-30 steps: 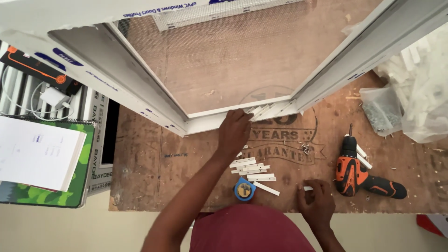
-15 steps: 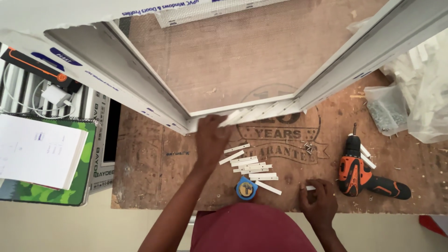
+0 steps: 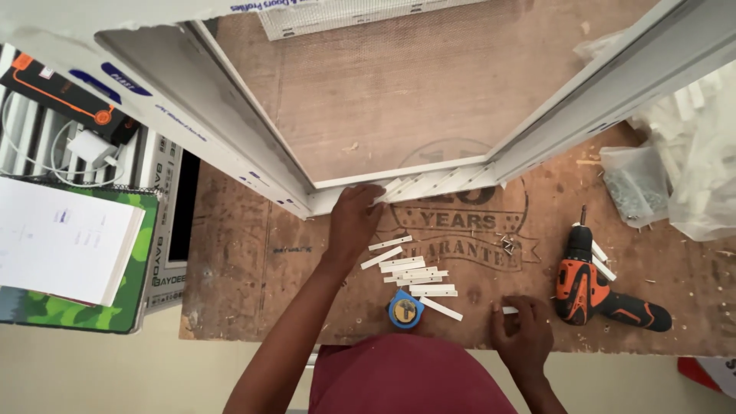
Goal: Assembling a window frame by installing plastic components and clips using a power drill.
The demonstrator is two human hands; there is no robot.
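Observation:
A large white plastic window frame [image 3: 230, 146] lies on a plywood table [image 3: 253, 261], its corner pointing toward me. My left hand [image 3: 354, 216] rests on the frame's near corner, fingers curled over the white edge. Just below it lie several short white plastic strips [image 3: 414, 272] and a blue and yellow tape measure [image 3: 405, 308]. My right hand [image 3: 521, 331] is at the table's front edge, fingertips pinching a small white strip [image 3: 509, 310]. An orange and black cordless drill [image 3: 590, 287] lies right of that hand.
A clear bag of screws [image 3: 635, 184] and a heap of white plastic pieces [image 3: 694, 153] sit at the right. A few loose screws [image 3: 507, 245] lie on the table. At the left are a notepad on a green board [image 3: 65, 245] and a charger with cable [image 3: 84, 146].
My left hand slid left along the frame's lower edge and now sits at its corner. My right hand stayed at the front edge with the small strip.

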